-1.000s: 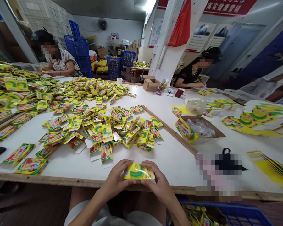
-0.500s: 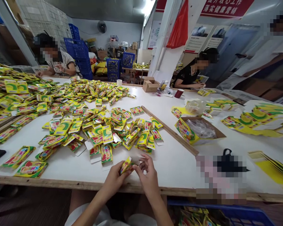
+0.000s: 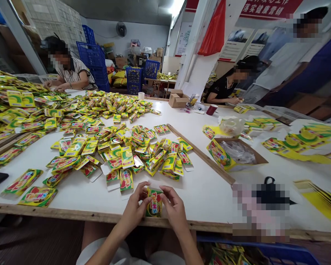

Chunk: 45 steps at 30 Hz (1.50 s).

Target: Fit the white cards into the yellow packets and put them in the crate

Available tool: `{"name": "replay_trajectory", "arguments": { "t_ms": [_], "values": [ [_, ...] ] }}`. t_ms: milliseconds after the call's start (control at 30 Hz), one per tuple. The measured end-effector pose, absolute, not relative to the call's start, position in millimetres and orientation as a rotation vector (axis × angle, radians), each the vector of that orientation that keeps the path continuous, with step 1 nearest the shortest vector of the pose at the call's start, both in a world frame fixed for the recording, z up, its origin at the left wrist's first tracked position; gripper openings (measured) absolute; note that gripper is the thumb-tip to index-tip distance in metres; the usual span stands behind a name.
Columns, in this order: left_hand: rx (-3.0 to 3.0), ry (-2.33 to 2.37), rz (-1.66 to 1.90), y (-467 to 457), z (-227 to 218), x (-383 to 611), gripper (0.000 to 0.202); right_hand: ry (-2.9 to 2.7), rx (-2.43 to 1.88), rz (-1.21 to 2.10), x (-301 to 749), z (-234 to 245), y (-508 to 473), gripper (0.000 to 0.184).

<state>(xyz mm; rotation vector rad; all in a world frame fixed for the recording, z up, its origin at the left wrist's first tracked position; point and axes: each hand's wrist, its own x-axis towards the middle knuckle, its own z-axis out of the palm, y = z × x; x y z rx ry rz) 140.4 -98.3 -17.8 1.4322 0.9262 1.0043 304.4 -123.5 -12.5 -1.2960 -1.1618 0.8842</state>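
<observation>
Bottom centre of frame, my L hand [image 3: 134, 212] & R hand [image 3: 175, 211] pinched one carton [image 3: 154, 203] upright. Prob. steadying both sides.

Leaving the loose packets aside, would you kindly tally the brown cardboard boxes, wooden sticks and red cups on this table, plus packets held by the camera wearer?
Brown cardboard boxes: 2
Wooden stick: 1
Red cup: 1
Packet held by left hand and right hand: 1
Total: 5
</observation>
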Motion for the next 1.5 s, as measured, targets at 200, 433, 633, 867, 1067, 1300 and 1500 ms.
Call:
{"name": "replay_trajectory", "arguments": {
  "t_ms": [200, 433, 633, 867, 1067, 1300, 1500],
  "values": [
    [1.489, 0.905, 0.971, -93, -12, 146, 0.026, -1.245, -1.316, 0.965, 318, -7, -122, 0.03],
    [1.526, 0.948, 1.024, -89, -9, 150, 0.022, -1.264, -1.31, 0.866, 317, -9, -110, 0.025],
    [1.491, 0.918, 1.163, -91, -12, 152, 0.019, -1.18, -1.265, 0.808, 308, -14, -112, 0.023],
    [1.671, 0.978, 1.122, -91, -3, 152, 0.013, -1.377, -1.231, 0.742, 305, 2, -119, 0.014],
    [1.56, 1.06, 1.119, -88, 0, 157, 0.012, -1.324, -1.381, 0.697, 300, 1, -113, 0.014],
    [1.492, 1.098, 1.133, -84, -1, 160, 0.014, -1.348, -1.389, 0.742, 304, 4, -106, 0.018],
    [1.553, 0.976, 1.105, -88, -5, 151, 0.014, -1.328, -1.317, 0.819, 303, -6, -119, 0.018]
  ]
}}
